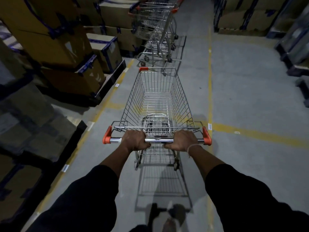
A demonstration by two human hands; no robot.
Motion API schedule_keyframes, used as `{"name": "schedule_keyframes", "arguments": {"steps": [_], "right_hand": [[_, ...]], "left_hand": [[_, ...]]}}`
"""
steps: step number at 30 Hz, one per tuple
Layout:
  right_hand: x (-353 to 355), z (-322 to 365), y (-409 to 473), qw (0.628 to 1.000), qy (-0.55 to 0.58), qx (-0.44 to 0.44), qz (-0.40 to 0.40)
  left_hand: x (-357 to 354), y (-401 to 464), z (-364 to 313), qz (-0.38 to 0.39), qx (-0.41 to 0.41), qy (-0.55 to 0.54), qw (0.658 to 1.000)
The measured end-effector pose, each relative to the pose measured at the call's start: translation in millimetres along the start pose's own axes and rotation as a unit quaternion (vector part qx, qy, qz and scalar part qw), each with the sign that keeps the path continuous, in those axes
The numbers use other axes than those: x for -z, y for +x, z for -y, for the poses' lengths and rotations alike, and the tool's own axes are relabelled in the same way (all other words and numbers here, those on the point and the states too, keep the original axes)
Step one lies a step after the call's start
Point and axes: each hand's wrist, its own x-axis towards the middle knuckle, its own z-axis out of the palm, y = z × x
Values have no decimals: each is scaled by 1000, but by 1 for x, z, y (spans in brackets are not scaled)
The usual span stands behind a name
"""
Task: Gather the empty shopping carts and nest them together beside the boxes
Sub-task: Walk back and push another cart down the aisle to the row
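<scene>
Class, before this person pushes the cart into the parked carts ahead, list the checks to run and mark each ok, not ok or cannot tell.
1. Left hand wrapped on the handle: ok.
2. Right hand wrapped on the handle: ok.
3. Cart basket empty: ok.
4. Floor clear up to the parked carts: ok.
5. Cart lined up with the parked carts: ok, roughly.
6. Parked carts beside the boxes: ok.

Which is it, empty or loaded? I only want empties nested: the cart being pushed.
Empty. Through the wire basket of the cart only bare mesh and floor show; both hands grip its handle.
</scene>
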Motion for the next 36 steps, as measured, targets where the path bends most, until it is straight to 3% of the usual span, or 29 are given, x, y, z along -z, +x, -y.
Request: {"name": "schedule_keyframes", "arguments": {"steps": [4,15,21,36], "right_hand": [[17,-27,52,1000,-2,4,26],[80,-99,223,999,17,-7,-27],[118,-134,318,1000,16,-14,2],[200,-241,539,1000,-2,14,-12]], "left_hand": [[14,56,9,2,1,-3,1000],[66,247,55,12,9,1,1000],[94,353,86,33,10,-13,999],[152,591,130,42,30,-28,998]]}}
